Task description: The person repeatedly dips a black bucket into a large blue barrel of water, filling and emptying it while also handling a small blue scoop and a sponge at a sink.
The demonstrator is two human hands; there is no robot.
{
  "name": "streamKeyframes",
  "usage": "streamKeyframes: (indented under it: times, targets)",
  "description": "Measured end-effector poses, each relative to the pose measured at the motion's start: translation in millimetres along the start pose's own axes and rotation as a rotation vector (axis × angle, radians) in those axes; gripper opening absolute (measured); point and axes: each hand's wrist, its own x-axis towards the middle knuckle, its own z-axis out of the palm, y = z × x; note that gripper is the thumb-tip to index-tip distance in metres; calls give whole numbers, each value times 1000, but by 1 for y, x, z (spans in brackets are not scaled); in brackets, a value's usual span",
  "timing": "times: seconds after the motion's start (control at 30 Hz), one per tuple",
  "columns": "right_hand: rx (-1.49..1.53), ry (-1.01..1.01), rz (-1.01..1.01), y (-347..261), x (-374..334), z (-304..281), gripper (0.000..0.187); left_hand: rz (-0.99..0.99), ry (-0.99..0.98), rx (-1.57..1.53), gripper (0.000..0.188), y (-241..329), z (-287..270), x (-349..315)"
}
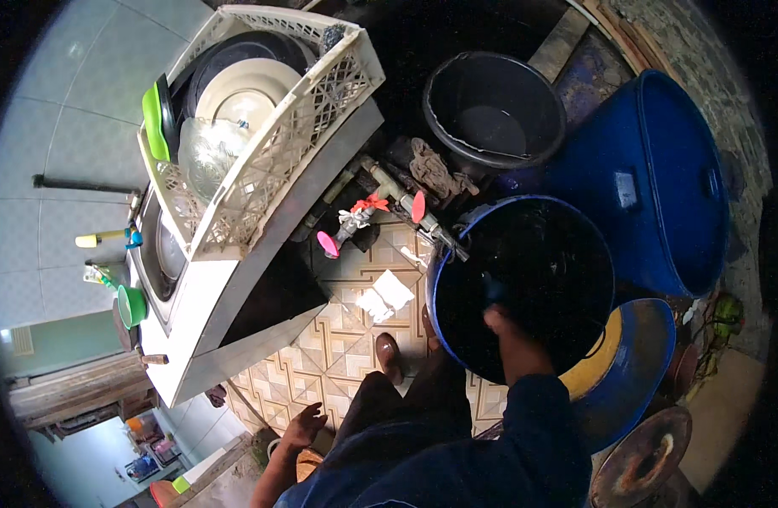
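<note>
My right hand (496, 320) reaches down into a large open blue barrel (438, 315) with a dark inside. Its fingers look closed around a small bluish thing (494, 288), too dark to name. My left hand (304, 426) hangs low beside my leg, touching nothing, with its fingers loosely bent and apart. Over the barrel's left rim stands a pipe (403, 201) with a red valve handle (418, 207) and a pink one (328, 245). Water or shadow fills the barrel; I cannot tell how deep.
On the left, a cream plastic crate (279, 157) with plates and bowls stands on a sink counter (204, 292). A black tub (537, 106) and a tilted blue drum (613, 182) stand beyond the barrel. A cut blue container (643, 364) and a rusty lid (641, 457) lie at right.
</note>
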Motion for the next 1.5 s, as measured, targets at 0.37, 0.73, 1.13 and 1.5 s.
streamKeyframes:
  times: [0.37, 0.73, 1.13, 1.5]
  targets:
    - [926, -116, -78, -137, -216, -72, 15, -119, 32, -225, 51, 27, 1, 10]
    - [854, 232, -422, -201, -493, -58, 30, -220, 78, -615, 54, -151, 23, 5]
    - [475, -446, -281, -292, -420, 136, 11, -464, 141, -921, 55, -219, 24, -43]
    - [1238, -280, -6, -333, -262, 206, 13, -426, 137, -1222, 31, -299, 41, -84]
